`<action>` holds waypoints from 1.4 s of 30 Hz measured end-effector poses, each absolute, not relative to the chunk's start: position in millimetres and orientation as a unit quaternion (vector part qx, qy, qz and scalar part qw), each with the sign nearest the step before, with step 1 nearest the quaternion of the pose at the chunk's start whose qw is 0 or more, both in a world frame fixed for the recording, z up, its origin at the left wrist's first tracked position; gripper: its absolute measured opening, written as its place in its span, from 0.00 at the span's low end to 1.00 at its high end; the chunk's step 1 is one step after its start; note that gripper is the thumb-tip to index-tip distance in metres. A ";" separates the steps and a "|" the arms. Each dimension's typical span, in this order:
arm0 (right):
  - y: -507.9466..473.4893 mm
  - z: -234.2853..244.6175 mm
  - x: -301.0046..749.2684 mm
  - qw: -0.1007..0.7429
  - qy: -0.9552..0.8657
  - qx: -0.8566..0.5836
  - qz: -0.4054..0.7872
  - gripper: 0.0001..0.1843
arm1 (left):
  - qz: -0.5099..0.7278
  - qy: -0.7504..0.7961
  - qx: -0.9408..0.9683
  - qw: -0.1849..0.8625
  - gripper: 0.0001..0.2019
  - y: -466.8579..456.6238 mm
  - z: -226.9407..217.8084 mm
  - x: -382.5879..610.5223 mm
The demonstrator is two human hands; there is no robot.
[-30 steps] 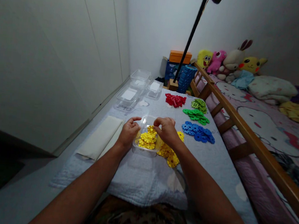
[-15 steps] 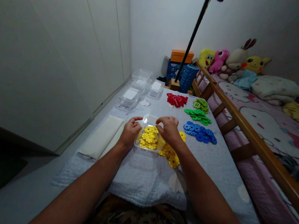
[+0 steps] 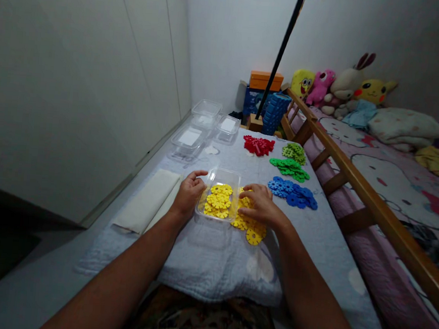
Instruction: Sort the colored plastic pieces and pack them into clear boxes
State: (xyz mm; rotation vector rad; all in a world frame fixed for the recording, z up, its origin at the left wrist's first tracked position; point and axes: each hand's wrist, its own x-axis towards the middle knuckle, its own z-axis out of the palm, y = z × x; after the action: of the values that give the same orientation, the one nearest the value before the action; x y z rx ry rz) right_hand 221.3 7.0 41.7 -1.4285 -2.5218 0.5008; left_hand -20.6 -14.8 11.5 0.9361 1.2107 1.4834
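Observation:
A clear plastic box (image 3: 231, 175) sits in front of me on a pale blue quilt, holding several yellow flower-shaped discs (image 3: 218, 201). My left hand (image 3: 189, 192) curls around the box's left wall and holds it. My right hand (image 3: 262, 206) rests to the right of the box on a loose heap of yellow discs (image 3: 250, 232), fingers bent down onto them. Whether it grips any disc is hidden under the fingers.
Heaps of blue discs (image 3: 292, 193), green discs (image 3: 289, 169), light green discs (image 3: 293, 152) and red discs (image 3: 258, 145) lie further back. Empty clear boxes (image 3: 203, 125) stand at the back left, a folded white cloth (image 3: 147, 199) at left, a wooden bed rail (image 3: 358, 183) at right.
My right hand has left the space above the box and dropped to the right onto the loose yellow heap. The left hand stays on the box.

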 end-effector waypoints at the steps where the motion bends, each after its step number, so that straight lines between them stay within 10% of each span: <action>1: 5.1 39.4 218.8 0.095 -0.858 -0.475 0.171 0.19 | 0.610 0.500 0.383 0.481 0.22 -14.8 11.6 -20.4; 18: 11.2 31.3 219.3 0.157 -0.835 -0.507 0.147 0.19 | 0.612 0.498 0.374 0.487 0.22 -15.2 12.9 -19.7; 29: 10.3 37.9 210.9 0.347 -0.781 -0.507 0.113 0.17 | 0.612 0.499 0.373 0.487 0.22 -14.7 13.6 -18.9; 42: -0.3 36.6 186.4 0.200 -0.871 -0.416 0.170 0.18 | 0.614 0.489 0.368 0.498 0.22 -16.0 16.3 -18.4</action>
State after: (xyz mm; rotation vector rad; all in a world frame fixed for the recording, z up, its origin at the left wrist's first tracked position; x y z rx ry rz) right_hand 186.4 -0.3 36.6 -1.1625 -2.4338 0.4761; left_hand -18.4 -16.0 16.3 0.8908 1.1846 1.4875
